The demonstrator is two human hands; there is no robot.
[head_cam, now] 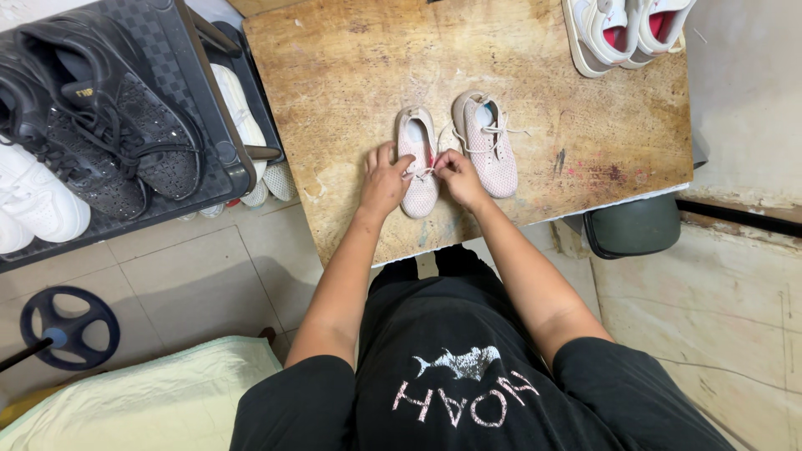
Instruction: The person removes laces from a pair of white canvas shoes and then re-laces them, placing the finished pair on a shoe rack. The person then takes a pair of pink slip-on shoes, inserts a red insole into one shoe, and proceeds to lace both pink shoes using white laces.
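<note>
Head view: both hands on near pink shoe (417, 164) at counter (334, 75) front edge, left hand (384, 178) and right hand (455, 175) each pinching its white lace (423, 173), bow apparently unfinished; second shoe (487, 144) just beside, laces loose, seemingly untied.

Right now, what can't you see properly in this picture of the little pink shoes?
Head view, the only one:
- The lace of the left pink shoe: too thin, and the fingers of the left hand and right hand cover it, so a knot cannot be told.
- White shoes: cut off by the top edge.
- Pale shoes beside the wooden table: hidden behind the black rack.
</note>
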